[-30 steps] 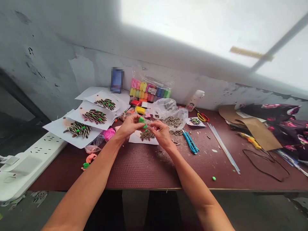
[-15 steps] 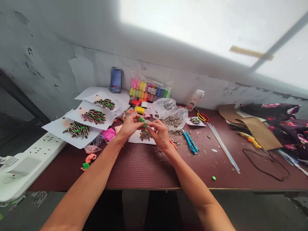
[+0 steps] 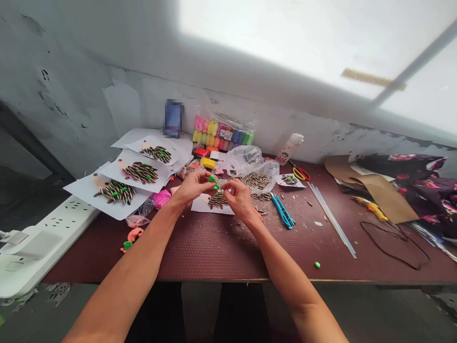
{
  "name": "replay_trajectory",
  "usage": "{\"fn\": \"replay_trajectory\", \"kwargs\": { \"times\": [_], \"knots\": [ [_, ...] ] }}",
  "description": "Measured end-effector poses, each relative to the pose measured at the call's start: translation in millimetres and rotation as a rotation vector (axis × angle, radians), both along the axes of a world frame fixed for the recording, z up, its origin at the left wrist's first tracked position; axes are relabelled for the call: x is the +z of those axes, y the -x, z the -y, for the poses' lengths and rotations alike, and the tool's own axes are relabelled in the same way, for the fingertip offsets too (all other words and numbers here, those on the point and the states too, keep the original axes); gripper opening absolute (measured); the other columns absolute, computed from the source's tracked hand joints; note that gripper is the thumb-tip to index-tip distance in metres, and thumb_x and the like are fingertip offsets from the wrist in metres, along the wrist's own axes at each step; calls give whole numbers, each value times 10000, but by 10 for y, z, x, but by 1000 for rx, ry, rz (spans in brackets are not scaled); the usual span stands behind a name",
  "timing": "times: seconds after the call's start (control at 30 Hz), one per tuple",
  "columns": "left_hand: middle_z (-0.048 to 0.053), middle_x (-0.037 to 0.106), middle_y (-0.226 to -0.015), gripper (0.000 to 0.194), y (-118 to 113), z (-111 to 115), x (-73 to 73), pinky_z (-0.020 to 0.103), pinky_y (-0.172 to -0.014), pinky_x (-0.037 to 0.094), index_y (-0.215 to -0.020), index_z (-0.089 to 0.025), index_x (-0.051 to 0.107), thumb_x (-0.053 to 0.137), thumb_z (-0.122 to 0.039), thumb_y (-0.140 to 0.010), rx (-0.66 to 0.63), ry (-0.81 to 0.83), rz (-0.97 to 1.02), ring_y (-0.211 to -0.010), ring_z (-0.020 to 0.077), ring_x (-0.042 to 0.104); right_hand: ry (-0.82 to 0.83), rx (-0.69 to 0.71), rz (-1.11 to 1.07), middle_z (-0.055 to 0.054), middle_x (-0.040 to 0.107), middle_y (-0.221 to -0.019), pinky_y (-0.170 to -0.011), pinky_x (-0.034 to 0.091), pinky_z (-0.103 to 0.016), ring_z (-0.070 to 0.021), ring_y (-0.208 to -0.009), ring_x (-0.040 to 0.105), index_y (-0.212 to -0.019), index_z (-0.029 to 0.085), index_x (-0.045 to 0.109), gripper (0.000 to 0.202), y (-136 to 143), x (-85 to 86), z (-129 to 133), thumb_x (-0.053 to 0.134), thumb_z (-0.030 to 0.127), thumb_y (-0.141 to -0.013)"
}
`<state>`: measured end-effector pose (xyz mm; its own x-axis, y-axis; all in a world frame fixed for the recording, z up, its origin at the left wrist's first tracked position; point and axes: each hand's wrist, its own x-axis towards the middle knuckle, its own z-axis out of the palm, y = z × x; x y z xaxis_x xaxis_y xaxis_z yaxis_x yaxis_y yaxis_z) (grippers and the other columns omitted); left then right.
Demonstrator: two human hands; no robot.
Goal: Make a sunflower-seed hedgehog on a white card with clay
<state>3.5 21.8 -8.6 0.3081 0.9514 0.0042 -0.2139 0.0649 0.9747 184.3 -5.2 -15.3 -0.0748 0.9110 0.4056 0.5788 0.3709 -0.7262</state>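
Note:
My left hand (image 3: 191, 188) pinches a lump of green modelling clay (image 3: 214, 182) between thumb and fingers. Close beside it, my right hand (image 3: 239, 199) is closed in a pinch; what lies between its fingertips is too small to make out. Below both hands lies a white paper (image 3: 200, 205) with a hedgehog whose spines are striped sunflower seeds (image 3: 216, 199), partly hidden by my hands. A heap of loose seeds (image 3: 255, 181) spreads behind my right hand, partly in a clear plastic bag (image 3: 246, 159).
Finished-looking seed hedgehogs on paper (image 3: 137, 172) lie at the left, above a white power strip (image 3: 46, 238). A blue utility knife (image 3: 282, 212), scissors (image 3: 300, 172), glue sticks (image 3: 332, 219) and a yellow glue gun (image 3: 373, 208) lie rightward. A bottle (image 3: 289, 148) stands by the wall.
My fingertips have drawn slightly apart, and more of the green clay shows in my left hand. My right hand has shifted a little to the right.

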Motion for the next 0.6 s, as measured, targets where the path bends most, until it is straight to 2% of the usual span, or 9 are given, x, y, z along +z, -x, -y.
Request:
{"fn": "replay_trajectory", "kwargs": {
  "times": [0.23,0.43,0.6],
  "knots": [
    [-6,675,-742,399,3,5,5,280,-674,566,-826,-139,652,913,-248,-545,-26,-55,-52,-684,132,651,84,12,-48,4,686,-743,-685,429,-260,-143,-682,571,-783,208,758,39,-50,-33,-42,731,236,-781],
    [0,687,-746,377,34,-17,-6,333,-728,608,-814,-140,654,912,-271,-572,-45,-39,-46,-688,145,676,68,88,-114,-18,675,-802,-660,425,-259,-123,-659,525,-797,218,793,172,-61,-21,-57,754,385,-816],
    [13,705,-744,272,54,-56,-39,356,-764,623,-791,-126,670,867,-221,-630,-55,-4,-63,-691,158,706,152,203,-302,-36,712,-912,-682,468,-258,-124,-701,547,-976,208,801,251,-67,-63,-100,753,377,-798]
  ]
}}
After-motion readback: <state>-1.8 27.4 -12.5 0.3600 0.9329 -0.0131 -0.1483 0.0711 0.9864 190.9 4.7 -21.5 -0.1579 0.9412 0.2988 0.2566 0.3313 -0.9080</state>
